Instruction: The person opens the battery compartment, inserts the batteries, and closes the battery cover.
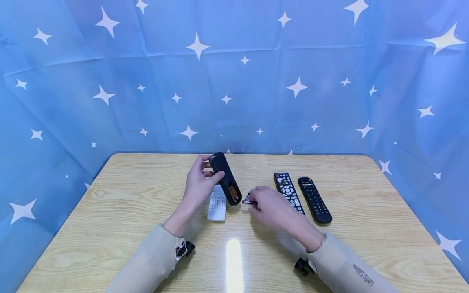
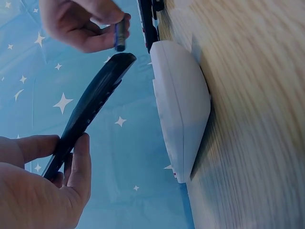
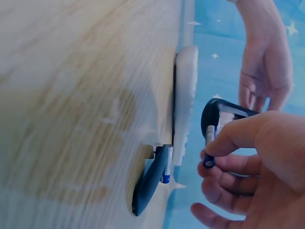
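My left hand (image 1: pixel 201 181) holds a black remote control (image 1: pixel 224 177) up off the table, its back facing up. The battery bay (image 1: pixel 233 191) at its near end is uncovered. Thumb and forefinger of my right hand (image 1: pixel 272 207) pinch a small battery (image 2: pixel 120 37) beside that end, apart from the remote in the left wrist view. Low by the table in the right wrist view, a curved black piece (image 3: pixel 148 186) lies with another battery (image 3: pixel 167 164) against it. A white remote control (image 1: pixel 218 207) lies on the table below the held one.
Two more black remotes lie face up on the wooden table (image 1: pixel 146 203), one with light buttons (image 1: pixel 287 189) partly behind my right hand, the other (image 1: pixel 315 200) farther right. A blue cloth with white stars (image 1: pixel 234 81) hangs behind and at both sides.
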